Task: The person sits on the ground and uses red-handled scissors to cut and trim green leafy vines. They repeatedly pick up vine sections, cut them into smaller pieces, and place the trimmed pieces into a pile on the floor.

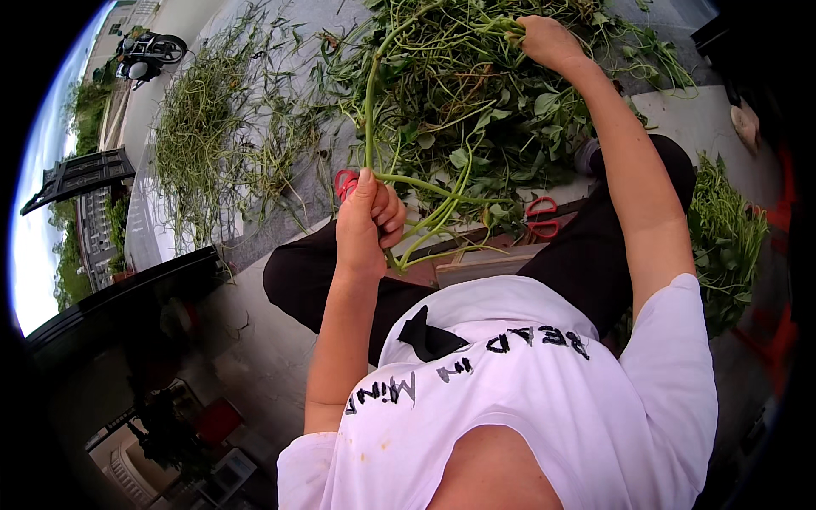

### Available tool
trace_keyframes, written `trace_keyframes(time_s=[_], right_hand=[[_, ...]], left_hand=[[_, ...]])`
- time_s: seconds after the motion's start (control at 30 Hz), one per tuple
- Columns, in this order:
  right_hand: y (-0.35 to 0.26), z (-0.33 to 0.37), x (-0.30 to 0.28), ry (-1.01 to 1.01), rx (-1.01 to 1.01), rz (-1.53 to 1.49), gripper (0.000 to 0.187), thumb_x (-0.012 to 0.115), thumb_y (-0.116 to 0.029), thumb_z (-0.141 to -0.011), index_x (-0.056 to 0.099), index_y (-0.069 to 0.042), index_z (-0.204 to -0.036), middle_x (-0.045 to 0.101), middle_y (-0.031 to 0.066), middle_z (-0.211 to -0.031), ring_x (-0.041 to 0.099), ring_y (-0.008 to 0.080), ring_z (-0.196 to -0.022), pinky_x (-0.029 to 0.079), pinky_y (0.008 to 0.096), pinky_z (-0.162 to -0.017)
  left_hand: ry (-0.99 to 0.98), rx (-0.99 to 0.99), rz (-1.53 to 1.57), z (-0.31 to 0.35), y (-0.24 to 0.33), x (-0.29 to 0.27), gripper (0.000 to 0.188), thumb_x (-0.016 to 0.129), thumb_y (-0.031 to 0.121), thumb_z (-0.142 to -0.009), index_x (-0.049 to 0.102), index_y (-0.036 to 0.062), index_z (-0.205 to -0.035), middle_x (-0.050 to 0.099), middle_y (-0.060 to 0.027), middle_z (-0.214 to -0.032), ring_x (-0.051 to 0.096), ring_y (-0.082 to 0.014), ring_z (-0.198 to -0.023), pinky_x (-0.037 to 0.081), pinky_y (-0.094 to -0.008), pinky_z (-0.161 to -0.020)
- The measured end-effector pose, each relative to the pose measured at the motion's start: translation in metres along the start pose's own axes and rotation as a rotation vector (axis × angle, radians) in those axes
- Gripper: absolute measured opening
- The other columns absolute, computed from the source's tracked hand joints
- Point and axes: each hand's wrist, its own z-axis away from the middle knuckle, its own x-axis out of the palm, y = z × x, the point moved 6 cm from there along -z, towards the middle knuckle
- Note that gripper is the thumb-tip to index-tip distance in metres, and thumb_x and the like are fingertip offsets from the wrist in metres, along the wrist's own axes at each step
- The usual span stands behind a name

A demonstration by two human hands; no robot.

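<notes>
My left hand (370, 223) is closed around the lower part of a long green vine (371, 110), its thumb pointing up. The vine arcs upward and over to the far right, where my right hand (552, 44) grips stem ends in a closed fist. Several thinner stems (442, 212) hang loosely beside my left hand. Beneath the arc spreads a big heap of leafy vines (476, 110). Scissors with red handles (541, 218) lie between my knees, blades hidden. Another red handle (344, 183) shows just behind my left hand; whether it touches the hand I cannot tell.
A looser pile of thin stems (204, 144) covers the ground at left. A bundle of greens (727, 234) lies beside my right knee, near red plastic furniture (772, 340). My bent legs flank a low wooden board (484, 262). A motorbike (151, 58) stands far left.
</notes>
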Motion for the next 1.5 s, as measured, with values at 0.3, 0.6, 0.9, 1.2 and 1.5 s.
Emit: trace_keyframes(time_s=[0.3,0.6,0.9,1.2,1.5], right_hand=[[-0.208,0.105,-0.046,-0.383,-0.485,-0.822,0.02,0.07,-0.014,-0.079,0.061,-0.002,-0.091,0.063,0.0134,-0.079,0.061,0.0277,-0.072,0.047,0.0352,-0.066],[-0.195,0.076,-0.027,-0.054,-0.396,-0.297,0.016,0.06,-0.011,-0.073,0.061,-0.009,-0.089,0.065,0.0116,-0.082,0.064,0.0319,-0.078,0.051,0.043,-0.066],[-0.037,-0.001,0.019,-0.025,0.009,-0.27,0.031,0.055,-0.037,-0.092,0.063,-0.011,-0.105,0.064,0.0101,-0.079,0.064,0.0236,-0.069,0.052,0.0413,-0.069],[-0.227,0.122,-0.009,-0.864,-0.339,-1.221,0.026,0.061,-0.021,-0.091,0.055,-0.001,-0.105,0.06,0.0035,-0.075,0.057,0.0102,-0.063,0.05,0.0265,-0.057],[-0.196,0.082,-0.038,-0.429,-0.162,-1.075,0.047,0.08,-0.015,-0.068,0.051,-0.003,-0.103,0.059,0.0017,-0.083,0.055,0.0087,-0.076,0.046,0.0241,-0.066]], left_hand=[[0.073,-0.001,0.054,-0.037,0.013,0.006,0.044,0.043,0.042,-0.097,0.031,0.0156,-0.064,0.027,0.0036,-0.059,0.03,-0.0087,-0.05,0.018,-0.0222,-0.039],[0.071,-0.143,0.278,-0.059,-0.001,0.019,0.034,0.035,0.026,-0.098,0.032,0.0162,-0.065,0.025,0.0038,-0.058,0.024,-0.0089,-0.049,0.017,-0.023,-0.038],[-0.017,-0.11,0.391,-0.032,0.003,0.016,0.042,0.036,0.036,-0.1,0.034,0.0151,-0.064,0.027,0.0042,-0.058,0.026,-0.0088,-0.049,0.02,-0.0214,-0.036],[0.172,0.057,0.204,-0.061,0.043,-0.015,0.035,0.038,0.04,-0.1,0.042,0.013,-0.076,0.043,0.0012,-0.067,0.042,-0.0109,-0.059,0.028,-0.0238,-0.041],[-0.029,0.144,-0.232,-0.033,-0.017,-0.009,0.051,0.038,0.048,-0.098,0.059,0.0026,-0.096,0.062,-0.0055,-0.082,0.058,-0.0137,-0.075,0.044,-0.0265,-0.07]])
